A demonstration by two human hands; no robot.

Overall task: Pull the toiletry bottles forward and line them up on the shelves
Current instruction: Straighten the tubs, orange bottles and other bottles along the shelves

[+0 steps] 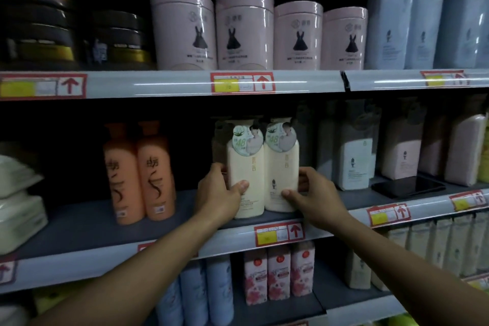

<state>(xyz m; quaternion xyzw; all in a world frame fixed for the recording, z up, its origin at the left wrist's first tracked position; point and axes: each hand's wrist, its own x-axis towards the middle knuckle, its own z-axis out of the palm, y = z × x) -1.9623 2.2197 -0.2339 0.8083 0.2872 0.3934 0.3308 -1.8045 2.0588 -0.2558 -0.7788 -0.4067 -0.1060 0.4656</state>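
We grip two cream bottles (263, 167) upright, touching, near the middle shelf (87, 230) edge: left hand (219, 193) and right hand (309, 193) curled round one each

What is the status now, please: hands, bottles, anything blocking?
Left hand grips left cream bottle; right hand grips right cream bottle. Both upright, touching, near shelf edge. Nothing in front blocking.
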